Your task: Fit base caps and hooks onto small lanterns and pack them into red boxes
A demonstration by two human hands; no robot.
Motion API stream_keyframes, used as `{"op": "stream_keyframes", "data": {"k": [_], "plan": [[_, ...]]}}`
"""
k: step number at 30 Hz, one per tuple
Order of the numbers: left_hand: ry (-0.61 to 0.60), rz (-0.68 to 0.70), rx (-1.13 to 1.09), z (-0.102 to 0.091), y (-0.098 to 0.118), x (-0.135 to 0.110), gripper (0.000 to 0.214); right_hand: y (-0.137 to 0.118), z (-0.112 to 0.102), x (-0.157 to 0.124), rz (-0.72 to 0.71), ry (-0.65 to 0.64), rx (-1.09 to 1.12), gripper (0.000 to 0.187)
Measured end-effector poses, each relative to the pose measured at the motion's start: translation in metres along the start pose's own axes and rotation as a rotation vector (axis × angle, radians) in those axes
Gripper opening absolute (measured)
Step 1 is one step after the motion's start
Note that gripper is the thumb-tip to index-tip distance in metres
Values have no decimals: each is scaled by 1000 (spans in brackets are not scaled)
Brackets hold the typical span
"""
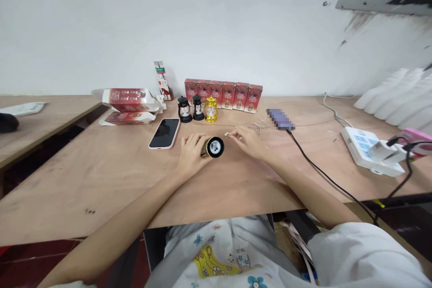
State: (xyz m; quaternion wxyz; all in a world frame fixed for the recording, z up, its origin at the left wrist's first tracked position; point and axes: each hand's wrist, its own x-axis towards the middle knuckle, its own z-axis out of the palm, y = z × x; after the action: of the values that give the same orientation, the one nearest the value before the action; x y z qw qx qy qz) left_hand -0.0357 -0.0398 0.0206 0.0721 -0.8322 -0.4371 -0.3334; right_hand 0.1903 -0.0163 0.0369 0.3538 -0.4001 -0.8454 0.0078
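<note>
My left hand [191,153] is closed round a small lantern [213,147] lying on its side, its black round base turned toward me. My right hand [247,140] rests on the wooden table [101,175] just right of it, fingers curled and pinching at tiny pale button-like pieces [228,134]; what the fingertips hold is too small to tell. Behind stand two black lanterns [191,108] and a gold lantern [211,109].
A row of red boxes [223,94] lines the wall. A phone [164,133] lies face up at left, near opened red cartons [130,105]. A blurred device [281,119] with a black cable, a white power strip [371,150] and stacked white items [398,99] sit at right.
</note>
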Motion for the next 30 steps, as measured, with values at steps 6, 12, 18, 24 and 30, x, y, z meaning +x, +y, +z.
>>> {"op": "stream_keyframes", "data": {"k": [6, 12, 18, 24, 30], "plan": [[-11, -4, -6, 0, 2, 0, 38, -46, -4, -4, -84, 266, 237, 10], [-2, 12, -8, 1, 4, 0, 38, -51, 6, -7, -106, 251, 253, 9], [-8, -20, -12, 1, 1, 0, 41, -29, 3, -2, 2, 382, 191, 12], [-7, -58, 8, 1, -3, 2, 43, 31, -1, -2, 209, -61, -230, 17], [-9, -50, 4, 1, -2, 2, 42, 44, 4, -4, 168, -293, -422, 14]]}}
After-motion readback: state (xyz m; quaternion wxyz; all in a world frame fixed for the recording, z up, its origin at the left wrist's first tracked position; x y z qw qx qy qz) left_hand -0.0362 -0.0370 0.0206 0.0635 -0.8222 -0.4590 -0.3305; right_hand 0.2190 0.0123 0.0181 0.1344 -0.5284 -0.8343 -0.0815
